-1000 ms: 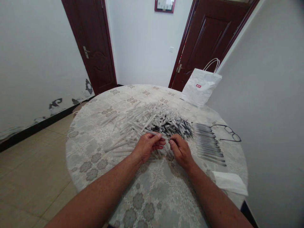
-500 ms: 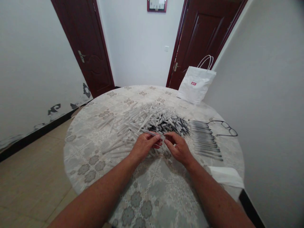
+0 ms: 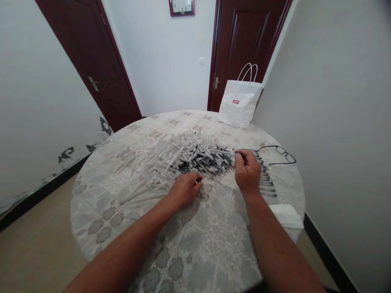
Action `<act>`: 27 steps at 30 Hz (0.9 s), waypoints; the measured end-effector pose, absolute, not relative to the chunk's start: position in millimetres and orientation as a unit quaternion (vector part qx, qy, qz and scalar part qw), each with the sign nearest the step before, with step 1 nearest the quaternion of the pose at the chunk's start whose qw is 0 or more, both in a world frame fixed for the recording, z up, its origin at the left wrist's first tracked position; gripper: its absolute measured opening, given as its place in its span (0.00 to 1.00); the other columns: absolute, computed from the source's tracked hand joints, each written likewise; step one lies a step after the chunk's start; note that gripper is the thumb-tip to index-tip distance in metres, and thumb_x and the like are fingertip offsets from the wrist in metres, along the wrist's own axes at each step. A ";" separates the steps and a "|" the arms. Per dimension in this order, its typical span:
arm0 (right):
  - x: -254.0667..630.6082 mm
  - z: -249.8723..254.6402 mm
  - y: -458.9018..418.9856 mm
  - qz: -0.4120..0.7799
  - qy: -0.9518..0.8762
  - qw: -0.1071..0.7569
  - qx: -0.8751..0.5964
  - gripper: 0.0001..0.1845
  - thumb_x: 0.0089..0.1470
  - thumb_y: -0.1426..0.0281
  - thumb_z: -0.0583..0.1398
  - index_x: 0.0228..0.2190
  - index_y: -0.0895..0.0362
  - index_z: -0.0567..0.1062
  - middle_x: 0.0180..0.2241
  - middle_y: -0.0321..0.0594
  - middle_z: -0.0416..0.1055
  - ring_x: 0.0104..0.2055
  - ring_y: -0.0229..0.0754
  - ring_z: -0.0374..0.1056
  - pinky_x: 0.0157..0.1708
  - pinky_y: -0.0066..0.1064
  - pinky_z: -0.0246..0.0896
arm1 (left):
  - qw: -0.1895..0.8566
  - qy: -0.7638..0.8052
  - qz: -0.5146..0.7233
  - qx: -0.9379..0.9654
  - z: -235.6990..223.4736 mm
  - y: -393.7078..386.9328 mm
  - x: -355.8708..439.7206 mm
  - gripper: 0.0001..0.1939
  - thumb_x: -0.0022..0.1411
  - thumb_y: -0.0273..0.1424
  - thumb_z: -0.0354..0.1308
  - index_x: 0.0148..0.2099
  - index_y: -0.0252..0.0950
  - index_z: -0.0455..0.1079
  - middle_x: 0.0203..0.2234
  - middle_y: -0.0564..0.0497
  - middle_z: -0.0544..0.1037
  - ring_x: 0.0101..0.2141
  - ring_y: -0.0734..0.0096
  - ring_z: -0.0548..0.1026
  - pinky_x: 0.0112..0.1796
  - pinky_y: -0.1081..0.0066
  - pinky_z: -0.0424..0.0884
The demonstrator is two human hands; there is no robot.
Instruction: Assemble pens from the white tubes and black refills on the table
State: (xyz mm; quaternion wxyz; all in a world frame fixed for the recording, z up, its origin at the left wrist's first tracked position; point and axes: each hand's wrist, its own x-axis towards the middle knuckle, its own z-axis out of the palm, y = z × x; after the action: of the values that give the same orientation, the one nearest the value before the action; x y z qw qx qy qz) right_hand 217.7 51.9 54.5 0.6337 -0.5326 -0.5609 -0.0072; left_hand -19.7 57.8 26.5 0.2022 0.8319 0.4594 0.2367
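A big heap of white pen barrels (image 3: 159,156) and dark pen parts (image 3: 204,160) lies in the middle of a round table (image 3: 195,244) with a lace-patterned cloth. My left hand (image 3: 185,189) rests at the heap's near edge, fingers curled onto loose pieces; what it holds, if anything, I cannot make out. My right hand (image 3: 247,171) is over a neat row of finished pens (image 3: 265,181), fingers pinched on a pen at the row's far end.
Black-framed glasses (image 3: 282,154) lie right of the pen row. A white paper bag (image 3: 240,103) with handles stands at the table's far edge by a dark door. A folded white cloth (image 3: 285,215) lies at the table's right rim.
My right hand has gone from the heap rightward to the row of pens, carrying a pen. My left hand dropped onto the heap's edge. The view swung to the right.
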 end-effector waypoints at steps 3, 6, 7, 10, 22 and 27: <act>217.3 59.6 51.3 -0.038 -0.579 0.627 -0.520 0.10 0.61 0.67 0.56 0.37 0.57 0.76 0.33 0.41 0.73 0.35 0.43 0.68 0.39 0.35 0.64 | 0.145 0.454 0.202 0.856 19.5 58.7 0.7 0.12 0.65 0.33 0.56 0.48 0.37 0.75 0.40 0.45 0.80 0.42 0.61 0.77 0.44 0.67 0.69; 216.8 62.5 50.9 -0.056 -0.598 0.618 -0.508 0.09 0.62 0.69 0.55 0.37 0.56 0.76 0.33 0.41 0.72 0.36 0.44 0.68 0.41 0.35 0.64 | 0.110 0.441 0.152 0.877 15.9 59.8 18.4 0.14 0.66 0.34 0.55 0.51 0.40 0.74 0.44 0.45 0.78 0.45 0.61 0.76 0.45 0.67 0.69; 217.0 62.4 51.1 -0.056 -0.603 0.615 -0.504 0.09 0.63 0.69 0.55 0.37 0.56 0.75 0.33 0.41 0.72 0.37 0.44 0.68 0.42 0.35 0.64 | 0.101 0.437 0.131 0.884 15.2 60.1 23.5 0.13 0.67 0.35 0.54 0.51 0.40 0.74 0.44 0.45 0.78 0.45 0.61 0.76 0.45 0.67 0.69; 217.8 58.3 53.3 -0.048 -0.610 0.609 -0.504 0.10 0.64 0.69 0.54 0.38 0.56 0.75 0.35 0.42 0.73 0.39 0.44 0.69 0.43 0.35 0.64 | 0.066 0.435 0.078 0.895 13.9 61.5 35.2 0.12 0.68 0.36 0.52 0.46 0.40 0.76 0.41 0.45 0.77 0.43 0.61 0.76 0.43 0.66 0.69; 209.9 39.6 59.6 0.030 -0.601 0.595 -0.534 0.13 0.63 0.65 0.54 0.41 0.56 0.77 0.36 0.43 0.77 0.39 0.45 0.72 0.44 0.35 0.65 | 0.125 0.392 0.203 0.889 10.9 66.2 22.6 0.11 0.63 0.28 0.56 0.48 0.38 0.73 0.42 0.42 0.77 0.47 0.56 0.74 0.50 0.60 0.68; 204.8 31.7 62.3 0.183 -0.530 0.644 -0.521 0.14 0.60 0.62 0.57 0.40 0.57 0.76 0.31 0.40 0.77 0.27 0.39 0.68 0.29 0.30 0.64 | 0.413 0.462 0.417 0.665 24.6 55.8 -12.9 0.15 0.66 0.38 0.57 0.51 0.37 0.73 0.43 0.43 0.79 0.40 0.63 0.78 0.43 0.63 0.74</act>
State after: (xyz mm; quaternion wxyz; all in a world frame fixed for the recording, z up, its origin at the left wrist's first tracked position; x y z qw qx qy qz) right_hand 204.8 62.3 31.7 0.6436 -0.5207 -0.5302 0.1833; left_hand -12.9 55.8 24.6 0.4129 0.6651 0.4618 0.4171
